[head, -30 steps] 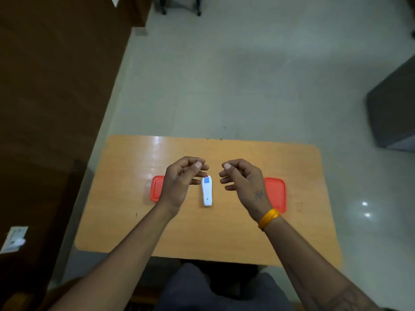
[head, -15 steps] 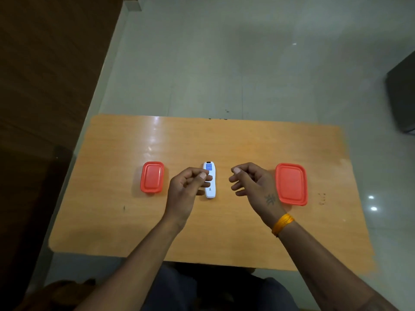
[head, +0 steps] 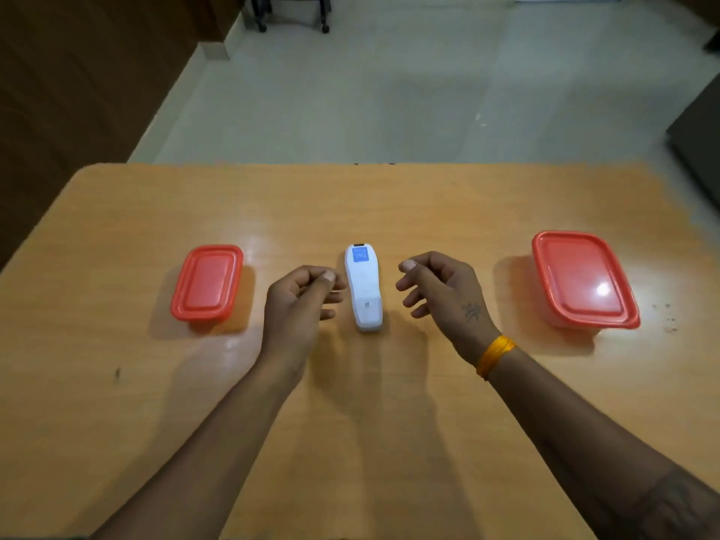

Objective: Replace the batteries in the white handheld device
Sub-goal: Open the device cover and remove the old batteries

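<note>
The white handheld device (head: 364, 292) lies flat in the middle of the wooden table (head: 350, 383), its blue label toward the far end. My left hand (head: 300, 302) hovers just left of it with fingers loosely curled, holding nothing. My right hand (head: 440, 294) hovers just right of it, fingers also loosely curled and empty, an orange band on the wrist. Neither hand touches the device. No batteries are visible.
A small red-lidded container (head: 207, 282) sits at the table's left, a larger red-lidded container (head: 582, 278) at the right. Beyond the table's far edge is pale floor, a dark wooden wall on the left and a wheeled stand (head: 290, 9) at the back.
The camera has moved closer and the view has tilted, so the table fills more of the frame. Both hands stay beside the device, slightly further apart from it.
</note>
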